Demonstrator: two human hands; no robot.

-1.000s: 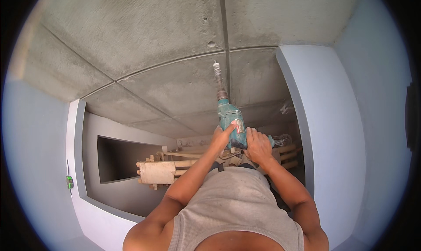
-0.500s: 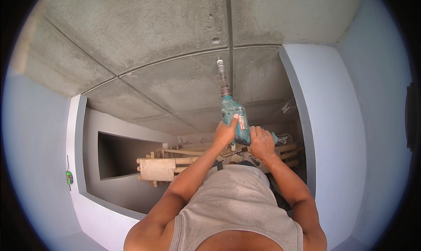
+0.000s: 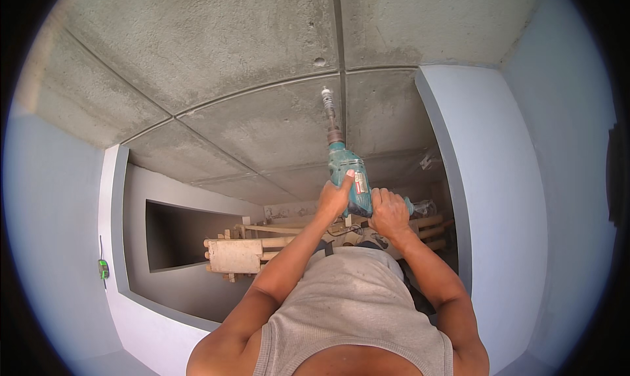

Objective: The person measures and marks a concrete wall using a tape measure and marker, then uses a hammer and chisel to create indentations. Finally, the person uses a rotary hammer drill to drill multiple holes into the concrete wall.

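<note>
A teal power drill [image 3: 346,159] points up at the grey concrete ceiling [image 3: 256,123]. My left hand [image 3: 335,196] is wrapped round the drill's body, its thumb lying along the casing. Behind it, my right hand [image 3: 390,213] is closed on the drill's rear handle, mostly covering it. A dusty, ribbed sleeve surrounds the bit [image 3: 329,104] ahead of the chuck [image 3: 335,136]. White dust coats the bit's tip, which appears at the ceiling's surface; whether it is inside the concrete I cannot tell.
Grooves divide the ceiling into panels, and a small round hole [image 3: 319,62] lies beyond the bit. Below me are wooden scaffold poles and a board [image 3: 235,256]. White-framed wall openings flank me. A green tape measure [image 3: 103,269] is at the left wall.
The drill and both hands appear slightly farther left in the picture, as do the ceiling grooves. Both hands keep their hold on the drill.
</note>
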